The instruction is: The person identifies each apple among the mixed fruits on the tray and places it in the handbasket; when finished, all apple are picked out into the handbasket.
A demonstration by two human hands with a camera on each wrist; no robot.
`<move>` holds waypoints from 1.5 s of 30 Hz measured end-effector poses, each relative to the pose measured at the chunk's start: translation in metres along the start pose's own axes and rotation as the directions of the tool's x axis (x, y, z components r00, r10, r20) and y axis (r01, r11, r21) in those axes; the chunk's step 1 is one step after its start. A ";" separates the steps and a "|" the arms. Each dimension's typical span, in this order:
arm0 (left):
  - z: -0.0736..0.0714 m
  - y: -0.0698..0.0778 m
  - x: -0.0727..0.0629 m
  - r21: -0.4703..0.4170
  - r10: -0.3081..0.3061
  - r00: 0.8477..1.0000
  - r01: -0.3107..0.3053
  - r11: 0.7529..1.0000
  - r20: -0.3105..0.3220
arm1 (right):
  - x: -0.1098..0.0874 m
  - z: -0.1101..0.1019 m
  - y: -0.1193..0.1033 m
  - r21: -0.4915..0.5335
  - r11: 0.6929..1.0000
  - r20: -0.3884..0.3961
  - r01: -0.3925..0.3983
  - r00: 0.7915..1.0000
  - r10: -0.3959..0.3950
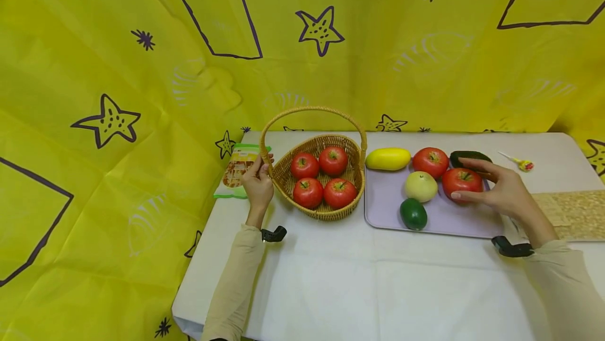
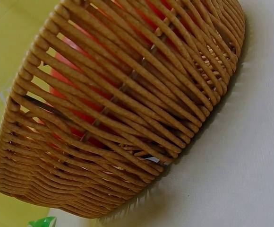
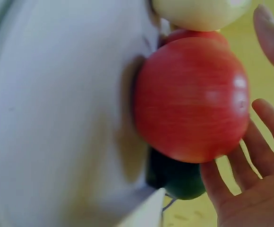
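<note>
My left hand (image 1: pixel 259 184) grips the left end of the handle of a wicker basket (image 1: pixel 327 215). Several red apples (image 1: pixel 305 164) lie in that basket. On the right, my right hand (image 1: pixel 509 192) is spread about a red apple (image 1: pixel 461 183) on a pale purple tray (image 1: pixel 384 203). In the right wrist view the thumb (image 3: pixel 271 40) stands apart from this apple (image 3: pixel 191 97), and the fingers are loosely extended beside it. Another red apple (image 1: pixel 430 162), a pale round fruit (image 1: pixel 421 186) and a dark green avocado-like fruit (image 1: pixel 413 214) are close by.
A yellow mango-like fruit (image 1: pixel 388 158) lies at the tray's back left. Behind the right hand is a dark green cucumber-like item (image 1: pixel 469 156). A wrapped lollipop (image 1: pixel 524 165), a tan woven mat (image 1: pixel 576 212) and a green-edged packet (image 1: pixel 233 170) are on the white table (image 1: pixel 331 278).
</note>
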State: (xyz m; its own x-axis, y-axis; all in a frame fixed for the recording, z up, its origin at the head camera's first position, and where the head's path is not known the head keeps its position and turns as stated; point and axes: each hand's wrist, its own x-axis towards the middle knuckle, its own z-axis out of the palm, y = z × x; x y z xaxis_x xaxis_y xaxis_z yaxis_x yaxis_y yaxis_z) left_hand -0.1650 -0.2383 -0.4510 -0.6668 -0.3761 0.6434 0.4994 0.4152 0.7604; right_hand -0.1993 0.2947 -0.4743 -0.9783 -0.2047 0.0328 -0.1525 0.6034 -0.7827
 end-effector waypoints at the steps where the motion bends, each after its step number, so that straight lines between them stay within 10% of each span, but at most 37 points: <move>1: 0.000 0.000 0.000 -0.001 -0.001 1.000 0.001 1.000 0.000 | 0.000 0.001 0.001 -0.004 1.000 0.002 -0.008 1.000 0.008; 23: 0.000 -0.001 0.000 0.031 0.006 1.000 -0.005 0.999 -0.011 | -0.015 -0.002 0.020 -0.044 0.999 0.128 -0.018 0.991 0.024; 35: -0.002 -0.004 0.000 -0.004 -0.005 1.000 0.005 1.000 0.004 | -0.026 -0.001 0.018 0.072 0.997 0.018 -0.008 1.000 0.007; 45: 0.000 -0.042 -0.002 -0.016 -0.038 0.999 0.038 0.999 0.001 | -0.021 -0.001 -0.003 0.226 0.973 -0.018 0.037 0.999 -0.034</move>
State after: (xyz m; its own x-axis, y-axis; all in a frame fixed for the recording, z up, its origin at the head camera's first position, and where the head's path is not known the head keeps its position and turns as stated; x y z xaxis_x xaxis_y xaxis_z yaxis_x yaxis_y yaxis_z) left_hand -0.1846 -0.2555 -0.4839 -0.6861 -0.3905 0.6138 0.4825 0.3870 0.7857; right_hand -0.1781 0.2984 -0.4723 -0.9749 -0.2111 0.0706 -0.1531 0.4057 -0.9011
